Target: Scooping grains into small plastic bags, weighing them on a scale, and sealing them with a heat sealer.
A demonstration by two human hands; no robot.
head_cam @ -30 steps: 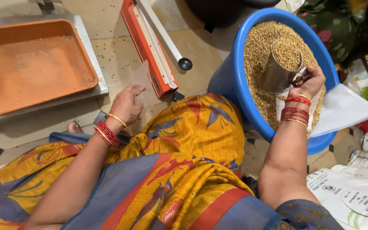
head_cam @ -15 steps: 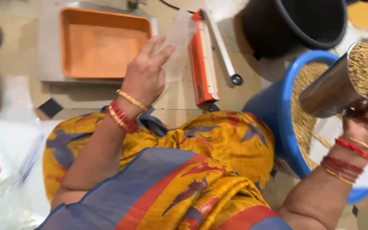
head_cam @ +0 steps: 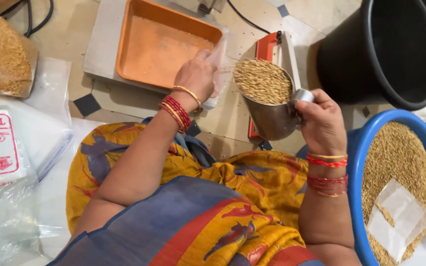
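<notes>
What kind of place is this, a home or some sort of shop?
Probably a small home or workshop packing spot on a tiled floor. The right hand holds a steel cup heaped with grain, the left hand a clear bag over an orange tray; a blue tub holds more grain.

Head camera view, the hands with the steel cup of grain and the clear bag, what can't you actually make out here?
- Clear bag: its mouth is hidden behind the left hand.
- Steel cup: its handle is covered by the right hand.
- Red sealer: mostly hidden by the cup.
- Blue tub and black bucket: cut off by the right edge.
- Orange tray: specks too small to identify.
</notes>
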